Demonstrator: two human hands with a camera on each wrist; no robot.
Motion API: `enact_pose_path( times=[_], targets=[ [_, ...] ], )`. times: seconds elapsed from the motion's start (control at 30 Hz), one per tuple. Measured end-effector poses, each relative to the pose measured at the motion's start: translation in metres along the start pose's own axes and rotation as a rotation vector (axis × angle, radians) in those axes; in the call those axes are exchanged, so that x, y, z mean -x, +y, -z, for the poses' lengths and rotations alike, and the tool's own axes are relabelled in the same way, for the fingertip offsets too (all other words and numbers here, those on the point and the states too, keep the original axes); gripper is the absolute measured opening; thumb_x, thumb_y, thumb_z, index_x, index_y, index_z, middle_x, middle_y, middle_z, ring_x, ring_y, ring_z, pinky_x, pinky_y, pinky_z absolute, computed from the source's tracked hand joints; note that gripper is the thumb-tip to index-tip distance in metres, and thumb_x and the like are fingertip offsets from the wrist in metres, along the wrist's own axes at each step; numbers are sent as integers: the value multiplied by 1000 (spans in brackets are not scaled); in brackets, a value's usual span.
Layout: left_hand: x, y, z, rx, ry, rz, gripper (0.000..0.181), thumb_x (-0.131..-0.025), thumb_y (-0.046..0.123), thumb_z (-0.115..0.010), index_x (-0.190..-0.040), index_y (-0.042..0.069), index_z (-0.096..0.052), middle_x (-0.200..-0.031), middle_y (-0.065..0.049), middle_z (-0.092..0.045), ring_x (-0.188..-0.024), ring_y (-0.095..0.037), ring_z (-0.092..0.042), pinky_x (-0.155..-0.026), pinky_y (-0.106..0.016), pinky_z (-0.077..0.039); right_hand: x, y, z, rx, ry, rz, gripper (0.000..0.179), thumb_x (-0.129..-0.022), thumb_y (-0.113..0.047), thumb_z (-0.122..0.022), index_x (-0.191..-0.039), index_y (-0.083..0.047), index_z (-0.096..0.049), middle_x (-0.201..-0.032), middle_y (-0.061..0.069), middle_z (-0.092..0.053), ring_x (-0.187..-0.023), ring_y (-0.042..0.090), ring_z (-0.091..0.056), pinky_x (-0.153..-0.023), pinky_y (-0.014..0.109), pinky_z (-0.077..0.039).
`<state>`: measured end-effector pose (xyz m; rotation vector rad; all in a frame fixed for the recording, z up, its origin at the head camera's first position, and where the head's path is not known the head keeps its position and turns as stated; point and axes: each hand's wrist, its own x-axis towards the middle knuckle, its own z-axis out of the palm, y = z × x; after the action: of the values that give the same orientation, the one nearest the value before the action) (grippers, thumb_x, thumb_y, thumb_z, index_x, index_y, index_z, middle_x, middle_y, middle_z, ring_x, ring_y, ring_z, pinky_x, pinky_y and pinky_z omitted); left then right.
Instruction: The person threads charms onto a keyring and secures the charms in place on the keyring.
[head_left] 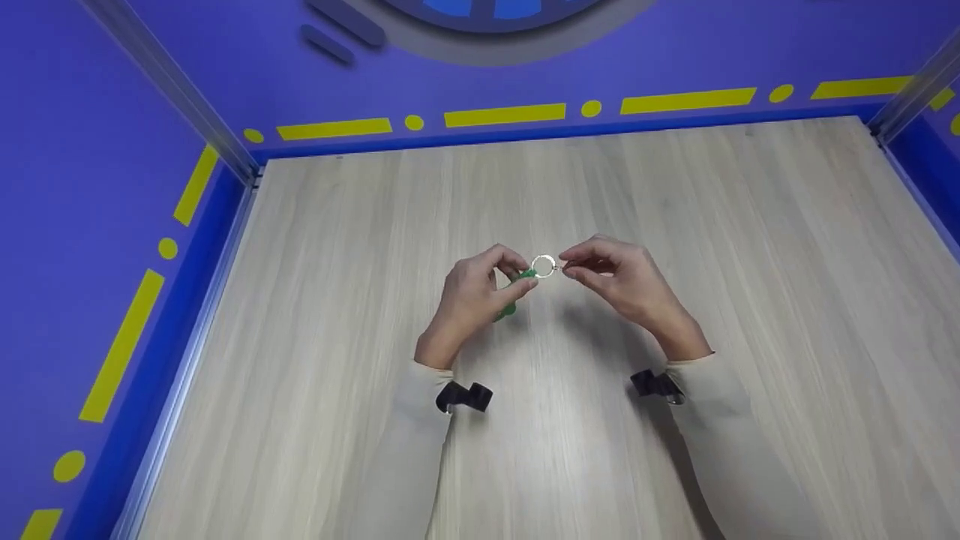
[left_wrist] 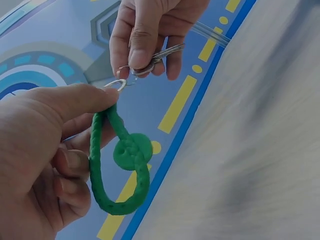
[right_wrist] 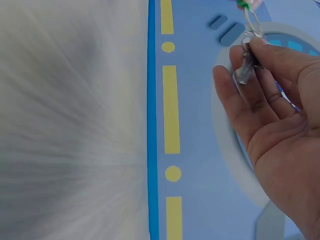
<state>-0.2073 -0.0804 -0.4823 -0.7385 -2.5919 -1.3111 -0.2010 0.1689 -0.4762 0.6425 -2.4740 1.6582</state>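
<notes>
My left hand (head_left: 472, 289) pinches a green braided loop (left_wrist: 95, 160) near its top, thumb against fingers. In the left wrist view the loop hangs below the fingertips, with a round green piece (left_wrist: 132, 151) on one side. A metal key ring (head_left: 553, 262) joins the loop's top end and spans the small gap between both hands. Across from it, my right hand (head_left: 626, 277) pinches a small bunch of silver keys (right_wrist: 243, 70) between thumb and fingers. The fingers partly hide the keys, so their number is unclear. Both hands are above the table.
A light wood-grain table (head_left: 337, 300) lies underneath. Blue panels with yellow marks (head_left: 505, 115) stand along its back and sides, joined by metal corner posts (head_left: 180, 90). Dark wrist cameras (head_left: 465, 396) are strapped over the sleeves.
</notes>
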Motion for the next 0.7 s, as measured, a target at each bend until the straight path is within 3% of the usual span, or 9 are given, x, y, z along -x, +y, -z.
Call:
enact_pose_path(
  times=[0.2,0.47,0.6,0.7],
  targets=[
    [1,-9,-3,-54,-41,24,18,-93,23,-85,-107,14,-79,-92,2,-76,-62,-8,-49,-59,-26,-39,0,7,1,86,-17,-9,19,-93,5,-79,-108,-5,-80,-109,8,-76,-98,19,-72,-87,23,-57],
    [0,-13,-8,-125,-96,94,16,-94,18,-83,-110,14,-83,-97,2,-77,-87,-17,-69,-74,-36,-52,-1,17,1,103,-27,-116,12,-94,0,-80,-105,-2,-79,-104,5,-78,-91,20,-72,-78,23,-56],
    [0,-17,-9,-178,-81,134,15,-93,17,-84,-108,13,-83,-97,2,-78,-96,-20,-74,-82,-40,-56,-1,23,1,102,-31,-193,9,-94,-4,-82,-102,-4,-79,-99,3,-78,-85,21,-69,-71,22,-54],
    [-1,-21,-10,-201,-43,152,10,-91,18,-86,-100,14,-84,-93,4,-78,-92,-20,-74,-77,-39,-56,-1,27,1,104,-26,-228,8,-93,-8,-83,-99,-6,-78,-95,3,-77,-82,21,-66,-68,22,-51]
  ],
)
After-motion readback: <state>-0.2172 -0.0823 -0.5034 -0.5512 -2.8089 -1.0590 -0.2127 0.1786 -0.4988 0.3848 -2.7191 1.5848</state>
